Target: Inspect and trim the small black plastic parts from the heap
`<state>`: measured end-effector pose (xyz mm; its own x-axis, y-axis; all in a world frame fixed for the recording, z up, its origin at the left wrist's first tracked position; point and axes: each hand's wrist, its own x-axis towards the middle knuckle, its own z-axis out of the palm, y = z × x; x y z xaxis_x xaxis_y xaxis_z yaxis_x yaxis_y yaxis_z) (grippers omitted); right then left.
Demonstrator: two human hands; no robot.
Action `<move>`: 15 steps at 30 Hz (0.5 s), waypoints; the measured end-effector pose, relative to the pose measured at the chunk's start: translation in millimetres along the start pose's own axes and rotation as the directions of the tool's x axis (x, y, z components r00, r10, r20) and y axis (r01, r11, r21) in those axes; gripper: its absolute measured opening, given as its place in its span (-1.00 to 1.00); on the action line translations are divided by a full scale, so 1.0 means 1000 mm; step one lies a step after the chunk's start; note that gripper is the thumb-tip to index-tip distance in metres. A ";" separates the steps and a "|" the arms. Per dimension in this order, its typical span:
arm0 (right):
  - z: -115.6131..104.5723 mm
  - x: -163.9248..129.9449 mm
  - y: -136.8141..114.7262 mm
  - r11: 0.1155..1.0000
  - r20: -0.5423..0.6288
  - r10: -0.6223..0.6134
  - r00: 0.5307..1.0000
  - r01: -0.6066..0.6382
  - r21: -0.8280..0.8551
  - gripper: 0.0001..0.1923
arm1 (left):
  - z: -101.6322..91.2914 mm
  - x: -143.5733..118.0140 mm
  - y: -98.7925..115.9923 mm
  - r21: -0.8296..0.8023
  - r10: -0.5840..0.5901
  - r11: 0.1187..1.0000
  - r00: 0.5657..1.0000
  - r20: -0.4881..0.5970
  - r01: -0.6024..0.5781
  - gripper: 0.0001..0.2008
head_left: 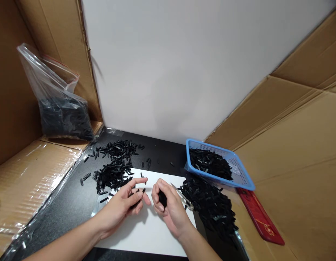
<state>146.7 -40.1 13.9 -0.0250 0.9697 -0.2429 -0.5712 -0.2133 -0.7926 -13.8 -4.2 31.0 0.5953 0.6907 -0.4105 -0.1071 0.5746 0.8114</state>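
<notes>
My left hand [130,197] is curled loosely with its index finger stretched out, and a few small black elongated pieces [137,194] lie in its fingers. Beside it, my right hand [168,203] is closed around a bunch of the same black pieces [162,198]. Both hands are over a white board [146,237]. Partly behind my right hand lies a metal tool [186,201] with a pointed tip and looped handle, apparently scissors or snips. Left of the hands, a loose pile of black pieces [113,175] reaches onto the board's edge.
A larger heap of black pieces [214,206] lies at the right, below a blue plastic basket [240,168] holding more. A red flat object [261,217] is farther right. A clear zip bag [64,112] of dark pieces stands at the left. Cardboard walls [301,145] flank the dark tabletop [75,199].
</notes>
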 end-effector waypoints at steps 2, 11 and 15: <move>0.000 0.000 0.003 0.999 -0.018 0.028 0.999 -0.029 -0.035 -0.56 | 0.001 -0.001 0.000 0.031 0.023 0.999 1.000 0.012 -0.023 -0.66; -0.001 0.002 0.009 0.970 -0.014 0.037 0.999 -0.039 -0.241 -0.65 | 0.003 -0.001 -0.001 0.027 0.044 0.999 0.999 -0.027 -0.043 -0.51; -0.001 0.002 0.011 0.961 0.001 0.026 1.000 -0.025 -0.274 -0.65 | 0.005 -0.003 0.001 0.010 0.015 1.000 1.000 -0.006 -0.015 -0.50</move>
<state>141.5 -40.7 3.9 -0.0403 0.9639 -0.2632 -0.3239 -0.2618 -0.9092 -12.0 -7.9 34.7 0.5885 0.7023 -0.4006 -0.1084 0.5596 0.8217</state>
